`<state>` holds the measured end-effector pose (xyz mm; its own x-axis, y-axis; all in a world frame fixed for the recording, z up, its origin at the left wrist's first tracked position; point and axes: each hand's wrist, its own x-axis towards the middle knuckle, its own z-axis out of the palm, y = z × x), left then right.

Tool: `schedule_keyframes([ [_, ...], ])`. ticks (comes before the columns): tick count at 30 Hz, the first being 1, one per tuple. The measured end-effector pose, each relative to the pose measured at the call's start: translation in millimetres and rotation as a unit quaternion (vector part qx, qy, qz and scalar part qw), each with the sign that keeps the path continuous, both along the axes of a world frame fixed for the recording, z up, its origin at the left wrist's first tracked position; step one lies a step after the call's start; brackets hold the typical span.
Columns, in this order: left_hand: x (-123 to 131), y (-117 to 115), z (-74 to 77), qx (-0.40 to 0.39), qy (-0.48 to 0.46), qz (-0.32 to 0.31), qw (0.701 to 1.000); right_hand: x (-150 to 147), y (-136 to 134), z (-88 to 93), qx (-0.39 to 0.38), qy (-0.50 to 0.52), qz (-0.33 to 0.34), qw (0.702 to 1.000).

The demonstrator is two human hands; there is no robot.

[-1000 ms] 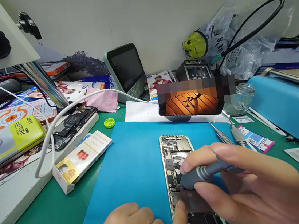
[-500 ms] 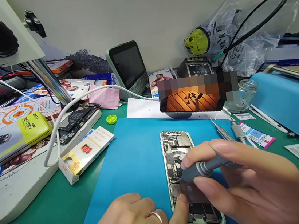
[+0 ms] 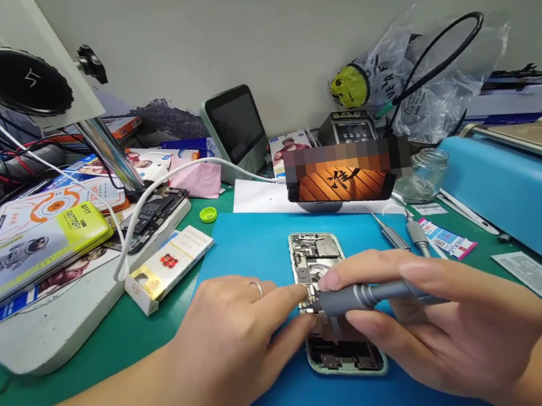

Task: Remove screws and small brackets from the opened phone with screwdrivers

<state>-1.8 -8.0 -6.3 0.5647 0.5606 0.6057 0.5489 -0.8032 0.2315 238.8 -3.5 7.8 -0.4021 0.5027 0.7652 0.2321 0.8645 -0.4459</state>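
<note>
An opened phone (image 3: 319, 256) with a pale green frame lies on a blue mat (image 3: 252, 252), its circuit boards exposed. My right hand (image 3: 447, 326) is closed around a grey screwdriver (image 3: 363, 297) held nearly level, its tip pointing left at the phone's middle. My left hand (image 3: 235, 347), a ring on one finger, rests on the mat at the phone's left edge. Its fingers reach to the spot by the screwdriver tip; whether they pinch anything there is hidden.
Two more screwdrivers (image 3: 405, 236) and a small glass jar (image 3: 422, 175) lie right of the mat. A lit phone (image 3: 343, 183) stands behind it. A cigarette box (image 3: 170, 269), a white cable, a microscope base (image 3: 56, 318) and battery boxes crowd the left. A blue roll (image 3: 515, 197) lies at right.
My left hand has moved up along the phone's left edge to the screwdriver tip. The camera view has drawn back, so both forearms now show.
</note>
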Motion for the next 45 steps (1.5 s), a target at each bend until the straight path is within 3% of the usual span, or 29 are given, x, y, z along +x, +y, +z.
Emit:
schedule_keyframes([
  [3, -1, 1, 0.8, -0.001, 0.011, -0.010, 1.000, -2, 2, -1.4, 0.025, 0.004, 0.057, 0.998],
  [10, -3, 8, -1.5, -0.009, 0.033, -0.005, 0.999, -7, 10, -2.2, 0.049, 0.018, 0.054, 0.997],
  [15, -11, 29, -6.4, -0.084, 0.053, 0.073, 0.992, -2, 15, 14.1, 0.054, 0.109, -0.043, 0.992],
  [17, -12, 37, -5.4, -0.121, 0.052, 0.102, 0.986, 4, 12, 18.9, 0.009, 0.145, -0.109, 0.983],
  [20, -11, 42, -2.1, -0.175, 0.055, 0.124, 0.975, 15, 5, 15.7, -0.015, 0.156, -0.136, 0.978],
  [28, -5, 43, 4.4, -0.262, 0.064, 0.152, 0.951, 29, 3, -3.7, 0.062, 0.041, -0.068, 0.995],
  [37, -6, 59, 3.2, -0.267, 0.053, 0.193, 0.943, 36, -7, 1.1, 0.109, -0.047, -0.034, 0.992],
  [45, -6, 61, 2.7, -0.282, 0.034, 0.185, 0.941, 34, -9, 8.0, 0.123, -0.062, -0.021, 0.990],
])
